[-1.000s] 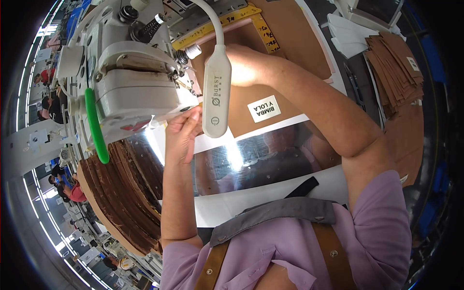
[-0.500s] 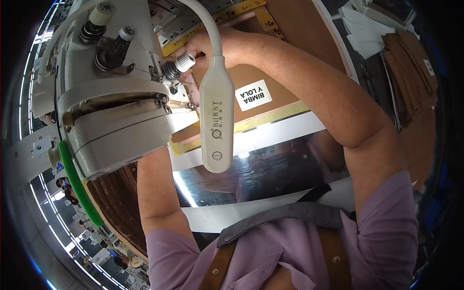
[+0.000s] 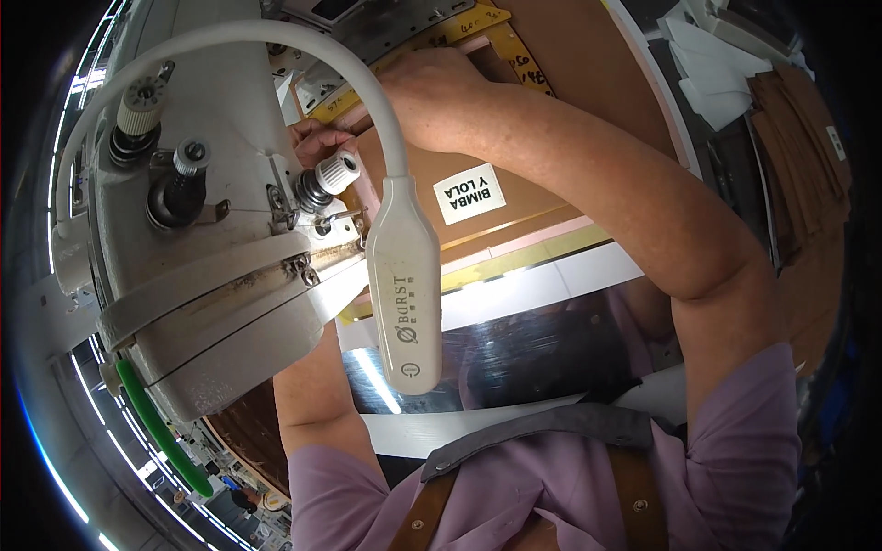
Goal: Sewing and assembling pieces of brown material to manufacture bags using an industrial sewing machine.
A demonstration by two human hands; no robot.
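Below right hand (image 3: pixel 439 96), curled on brown panel (image 3: pixel 551 110): white rectangular label (image 3: pixel 469 194); left hand (image 3: pixel 317 142) grip unclear.

Lilac short sleeves, grey collar, tan straps

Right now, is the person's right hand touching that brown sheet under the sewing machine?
Touching. The head view shows the right hand pressed down on the brown sheet beside the yellow ruler, with no gap visible under the fingers.
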